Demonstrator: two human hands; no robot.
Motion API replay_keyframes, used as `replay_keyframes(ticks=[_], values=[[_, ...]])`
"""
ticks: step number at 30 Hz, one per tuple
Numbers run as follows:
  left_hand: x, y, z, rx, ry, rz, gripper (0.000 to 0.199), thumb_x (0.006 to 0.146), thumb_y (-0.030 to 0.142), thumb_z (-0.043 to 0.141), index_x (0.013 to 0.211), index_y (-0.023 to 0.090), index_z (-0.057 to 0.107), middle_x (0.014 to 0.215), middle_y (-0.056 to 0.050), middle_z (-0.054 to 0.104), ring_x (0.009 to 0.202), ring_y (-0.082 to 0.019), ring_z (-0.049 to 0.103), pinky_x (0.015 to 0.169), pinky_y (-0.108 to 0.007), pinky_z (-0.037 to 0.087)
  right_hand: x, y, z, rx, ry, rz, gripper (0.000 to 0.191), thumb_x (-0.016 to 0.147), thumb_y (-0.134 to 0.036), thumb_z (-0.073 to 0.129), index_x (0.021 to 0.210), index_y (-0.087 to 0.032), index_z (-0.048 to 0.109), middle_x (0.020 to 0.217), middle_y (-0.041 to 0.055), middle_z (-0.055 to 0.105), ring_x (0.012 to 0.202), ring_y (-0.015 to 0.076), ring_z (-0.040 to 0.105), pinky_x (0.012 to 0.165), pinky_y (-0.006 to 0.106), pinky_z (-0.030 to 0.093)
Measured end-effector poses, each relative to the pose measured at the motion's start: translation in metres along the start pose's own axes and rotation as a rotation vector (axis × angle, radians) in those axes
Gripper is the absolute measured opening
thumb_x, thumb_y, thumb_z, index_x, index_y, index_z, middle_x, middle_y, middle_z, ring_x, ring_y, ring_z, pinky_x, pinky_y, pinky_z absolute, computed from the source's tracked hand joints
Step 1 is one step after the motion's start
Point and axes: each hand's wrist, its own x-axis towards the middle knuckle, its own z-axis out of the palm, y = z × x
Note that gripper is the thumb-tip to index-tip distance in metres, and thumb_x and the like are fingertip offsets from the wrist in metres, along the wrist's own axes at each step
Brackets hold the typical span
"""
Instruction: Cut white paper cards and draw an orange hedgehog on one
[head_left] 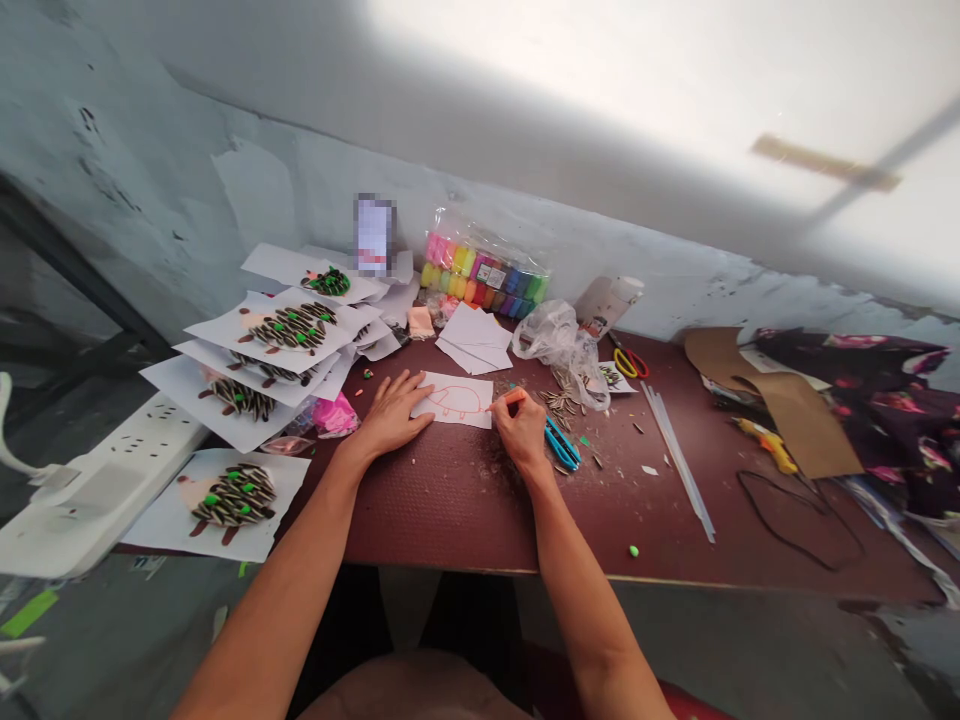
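A small white sheet (466, 412) lies on the dark red table, bearing an orange outline of a rounded animal shape with short legs. My left hand (391, 410) rests flat with fingers spread, its fingertips on the sheet's left edge. At the sheet's right edge my right hand (519, 425) is closed around an orange pen (514, 397), its tip near the right end of the outline. Just right of that hand lies a blue cutter (562, 444). Sunflower seeds (561, 408) are scattered behind it.
Stacked sheets with seed hedgehogs (289, 328) stand at the left, near a white power strip (97, 480). Behind are blank papers (475, 338), a pack of coloured clay (484, 275) and a phone (375, 235). Scissors (630, 362), glue sticks (679, 462) and a yellow glue gun (769, 445) lie right.
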Motion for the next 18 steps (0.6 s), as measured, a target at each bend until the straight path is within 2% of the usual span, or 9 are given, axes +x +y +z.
replay_keyframes(ticks=[5, 18], values=[[-0.0001, -0.0003, 0.0005, 0.000, 0.006, -0.001, 0.054, 0.092, 0.041, 0.049, 0.144, 0.027, 0.055, 0.162, -0.004, 0.040, 0.153, -0.029, 0.026, 0.125, -0.052, 0.019, -0.0001, -0.0001, -0.0002, -0.003, -0.009, 0.009, 0.018, 0.081, -0.027, 0.051, 0.065, -0.021, 0.058, 0.060, 0.0003, 0.063, 0.054, 0.0143, 0.053, 0.058, 0.026, 0.034], [0.0004, 0.0014, -0.0003, -0.004, 0.000, -0.006, 0.055, 0.092, 0.038, 0.049, 0.144, 0.024, 0.055, 0.162, -0.005, 0.039, 0.153, -0.031, 0.026, 0.125, -0.054, 0.018, -0.0013, 0.0004, 0.0018, 0.009, -0.015, 0.001, 0.019, 0.083, -0.026, 0.052, 0.068, -0.019, 0.061, 0.062, -0.0010, 0.063, 0.054, 0.0122, 0.049, 0.058, 0.024, 0.035]])
